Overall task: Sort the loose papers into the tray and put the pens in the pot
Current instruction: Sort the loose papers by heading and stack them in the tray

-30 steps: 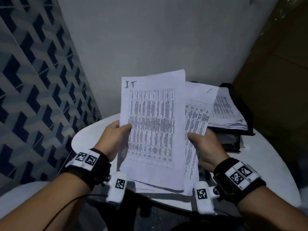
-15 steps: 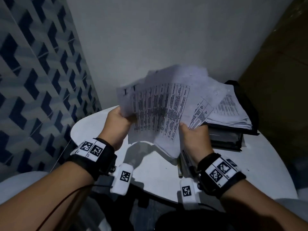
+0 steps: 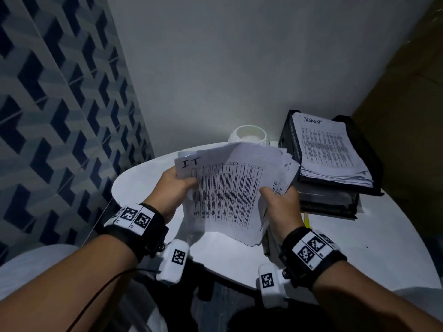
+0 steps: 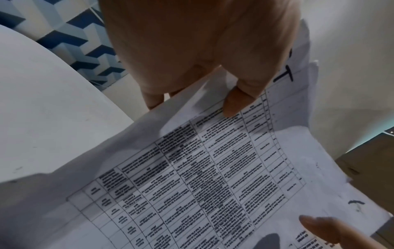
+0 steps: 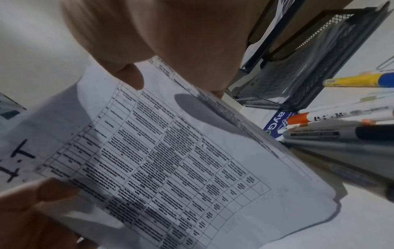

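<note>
- We see a round white desk (image 3: 383, 236) set in a corner, with a blue-and-grey geometric tiled wall (image 3: 60, 116) on the left and a plain white wall (image 3: 215, 68) behind.
- At the desk's far right edge stands a black mesh paper tray (image 3: 291, 135) of stacked tiers; its top tier holds a pile of printed sheets (image 3: 328, 149) headed with a handwritten word.
- A white round pot (image 3: 248, 135) sits at the far edge of the desk, just left of the tray.
- We hold a sheaf of loose papers (image 3: 230, 195) above the middle of the desk, clear of its surface; the top sheet carries a printed table and the handwritten letters "I.T" at its upper left corner.
- Our left hand (image 3: 172, 190) has its grip on the sheaf's left edge, thumb on top and fingers beneath, as the left wrist view shows.
- Our right hand (image 3: 280, 207) grips the sheaf's right edge, thumb pressed on the printed face and fingers behind.
- In the right wrist view several pens and markers (image 5: 341, 128) lie in a loose bunch on the desk near the tray's foot, among them an orange-capped marker (image 5: 298, 118) and a yellow-and-blue pen (image 5: 358, 80).
- A small blue printed packet (image 5: 277, 124) lies beside the pens, touching them.
</note>
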A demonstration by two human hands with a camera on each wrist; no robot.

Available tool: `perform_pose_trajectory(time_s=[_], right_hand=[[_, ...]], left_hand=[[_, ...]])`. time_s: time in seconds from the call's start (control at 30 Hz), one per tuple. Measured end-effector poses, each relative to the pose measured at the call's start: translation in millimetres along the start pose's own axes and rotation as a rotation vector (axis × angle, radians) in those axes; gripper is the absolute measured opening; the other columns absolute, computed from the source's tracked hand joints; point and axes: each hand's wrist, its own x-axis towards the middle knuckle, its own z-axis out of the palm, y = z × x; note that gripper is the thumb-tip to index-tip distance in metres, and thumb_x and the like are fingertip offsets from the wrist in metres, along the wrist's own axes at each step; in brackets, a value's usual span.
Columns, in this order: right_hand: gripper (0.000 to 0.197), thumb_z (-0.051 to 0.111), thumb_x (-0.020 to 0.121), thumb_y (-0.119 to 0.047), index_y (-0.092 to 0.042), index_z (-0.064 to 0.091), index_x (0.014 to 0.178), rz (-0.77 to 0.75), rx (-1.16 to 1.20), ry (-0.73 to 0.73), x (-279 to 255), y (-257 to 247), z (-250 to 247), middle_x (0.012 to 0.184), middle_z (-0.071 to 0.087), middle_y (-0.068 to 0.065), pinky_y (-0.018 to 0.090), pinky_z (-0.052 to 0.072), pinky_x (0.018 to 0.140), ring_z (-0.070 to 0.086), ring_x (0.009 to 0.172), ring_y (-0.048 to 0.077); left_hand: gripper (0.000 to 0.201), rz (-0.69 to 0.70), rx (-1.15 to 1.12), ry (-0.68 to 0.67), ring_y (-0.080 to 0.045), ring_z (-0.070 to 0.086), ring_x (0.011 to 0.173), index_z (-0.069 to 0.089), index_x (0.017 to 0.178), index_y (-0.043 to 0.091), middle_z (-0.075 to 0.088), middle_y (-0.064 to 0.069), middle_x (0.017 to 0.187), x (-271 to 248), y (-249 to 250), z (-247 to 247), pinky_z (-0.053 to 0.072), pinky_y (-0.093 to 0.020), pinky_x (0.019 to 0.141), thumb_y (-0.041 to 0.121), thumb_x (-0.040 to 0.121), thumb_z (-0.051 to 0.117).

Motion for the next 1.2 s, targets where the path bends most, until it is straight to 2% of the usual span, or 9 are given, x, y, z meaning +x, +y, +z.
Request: perform_pose_trajectory(time_s=[0.33, 0.5, 0.6, 0.67, 0.77, 0.87, 0.97, 1.1, 1.2], right_hand=[[0.022, 0.058, 0.068, -0.013, -0.012, 0.068, 0.087, 0.049, 0.052, -0.086, 9.1, -4.6, -6.1, 0.074, 0.063, 0.002, 0.031, 0.047, 0.066, 0.058, 0.07, 0.02], [0.026, 0.051, 0.087, 0.003, -0.011, 0.068, 0.101, -0.027, 0.052, -0.056, 17.2, -15.3, -12.4, 0.091, 0.072, 0.003, 0.034, 0.054, 0.075, 0.066, 0.083, 0.02], [0.027, 0.047, 0.101, 0.0, -0.012, 0.068, 0.09, -0.056, 0.052, -0.088, 18.9, -20.1, -14.1, 0.085, 0.075, -0.002, 0.028, 0.057, 0.073, 0.069, 0.081, 0.013], [0.028, 0.047, 0.106, -0.012, -0.012, 0.066, 0.086, -0.083, 0.021, -0.059, 21.3, -17.2, -15.5, 0.087, 0.073, 0.001, 0.034, 0.055, 0.081, 0.067, 0.085, 0.017], [0.028, 0.046, 0.108, -0.02, -0.001, 0.063, 0.096, -0.1, 0.017, 0.008, 25.7, -10.1, -17.6, 0.09, 0.068, 0.01, 0.035, 0.052, 0.082, 0.063, 0.084, 0.02], [0.026, 0.044, 0.109, -0.016, -0.012, 0.067, 0.098, -0.1, 0.044, 0.043, 24.7, -10.0, -16.1, 0.093, 0.072, 0.002, 0.027, 0.054, 0.078, 0.067, 0.082, 0.012], [0.026, 0.044, 0.109, -0.017, -0.017, 0.069, 0.1, -0.081, 0.061, 0.031, 25.4, -8.7, -16.1, 0.1, 0.076, 0.001, 0.031, 0.057, 0.084, 0.072, 0.092, 0.015], [0.025, 0.045, 0.108, -0.013, -0.008, 0.069, 0.104, -0.059, 0.067, -0.041, 23.5, -8.1, -16.0, 0.1, 0.076, 0.003, 0.035, 0.056, 0.087, 0.071, 0.091, 0.018], [0.032, 0.043, 0.101, 0.001, -0.011, 0.073, 0.099, -0.055, 0.084, -0.117, 16.0, -9.7, -11.9, 0.094, 0.077, 0.005, 0.04, 0.055, 0.088, 0.07, 0.089, 0.021]], left_hand=[[0.047, 0.011, -0.044, -0.1, -0.044, 0.066, 0.112, 0.067, 0.113, -0.007, 0.073, -0.023, 0.114, -4.7, 6.2, 5.0, 0.049, -0.056, 0.103, 0.008, 0.069, 0.063], [0.036, 0.094, -0.085, 0.008, -0.043, 0.07, 0.1, 0.067, 0.099, -0.016, 0.07, -0.033, 0.106, -2.8, 13.0, 3.2, 0.053, -0.051, 0.094, 0.006, 0.071, 0.064], [0.011, 0.1, -0.055, 0.063, -0.027, 0.071, 0.083, 0.07, 0.084, -0.004, 0.074, -0.02, 0.086, 1.5, 14.5, 1.6, 0.056, -0.032, 0.072, -0.002, 0.082, 0.059], [0.023, 0.081, -0.07, 0.098, -0.023, 0.069, 0.073, 0.069, 0.075, 0.004, 0.073, -0.009, 0.076, 4.2, 13.4, 1.0, 0.051, -0.025, 0.064, -0.007, 0.087, 0.052], [0.028, 0.065, -0.083, 0.13, -0.03, 0.066, 0.078, 0.069, 0.074, 0.009, 0.073, -0.01, 0.075, 9.7, 10.3, 0.8, 0.047, -0.036, 0.072, -0.006, 0.087, 0.05], [0.028, 0.089, -0.111, 0.137, -0.038, 0.071, 0.099, 0.067, 0.108, 0.012, 0.077, -0.015, 0.103, 11.0, 8.0, 3.3, 0.057, -0.048, 0.088, -0.006, 0.092, 0.051], [0.031, 0.125, -0.134, 0.161, -0.037, 0.069, 0.103, 0.06, 0.114, 0.015, 0.072, -0.02, 0.11, 10.6, 7.1, 4.5, 0.053, -0.054, 0.095, -0.005, 0.091, 0.055], [0.021, 0.141, -0.14, 0.175, -0.02, 0.057, 0.08, 0.053, 0.09, 0.018, 0.059, -0.006, 0.085, 8.0, 11.3, 8.9, 0.049, -0.032, 0.073, -0.001, 0.082, 0.053], [0.025, 0.15, -0.126, 0.131, -0.008, 0.057, 0.069, 0.056, 0.094, 0.021, 0.059, 0.002, 0.083, 5.8, 13.3, 10.3, 0.046, -0.018, 0.059, 0.0, 0.08, 0.053]])
